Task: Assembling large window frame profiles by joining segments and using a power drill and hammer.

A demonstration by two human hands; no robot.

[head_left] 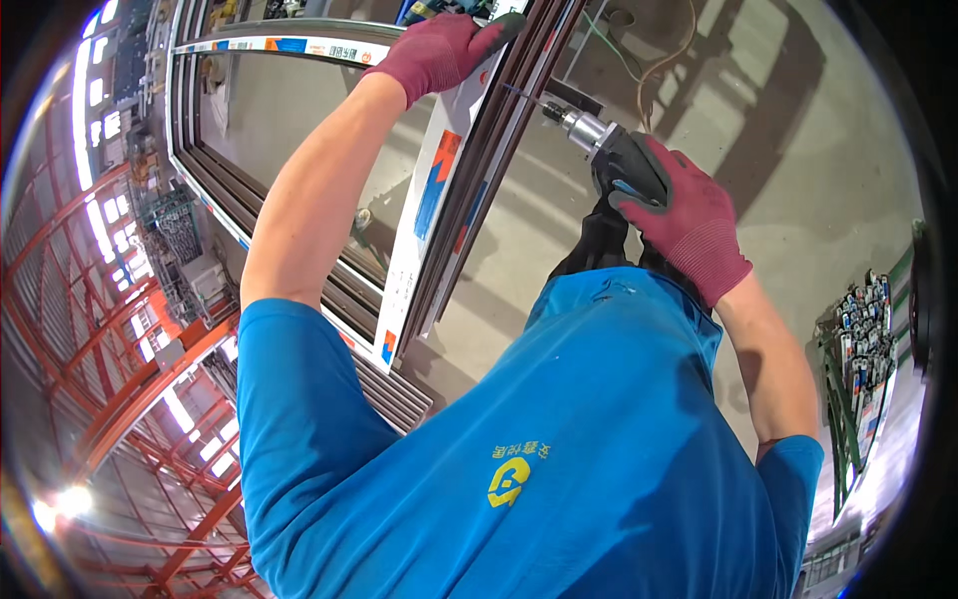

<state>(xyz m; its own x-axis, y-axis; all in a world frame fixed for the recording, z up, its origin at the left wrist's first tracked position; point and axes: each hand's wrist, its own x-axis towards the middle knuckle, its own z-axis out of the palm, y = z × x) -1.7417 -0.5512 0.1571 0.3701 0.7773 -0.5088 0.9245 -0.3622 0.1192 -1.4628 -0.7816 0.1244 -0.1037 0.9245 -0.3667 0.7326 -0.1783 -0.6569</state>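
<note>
My right hand [689,215], in a maroon glove with a dark palm, is wrapped round the grip of a power drill [631,165]. The drill points up and left. Its thin bit meets or nearly meets the outer side of a window frame [439,190], made of dark brown profiles with white protective film. My left hand [439,55], gloved alike, grips the top of this frame near its far end, one dark-tipped finger or thumb stretched across the profile. The other fingertips are hidden. Beyond that hand lies a blue and black object [424,10], partly cut off.
The frame's crossbar [289,46] runs left to more brown profiles. A cable [664,60] lies on the grey floor at the far right. Stacked profile pieces [866,339] stand on a rack at the right. Orange steel beams [150,369] and machinery [180,240] are at the left.
</note>
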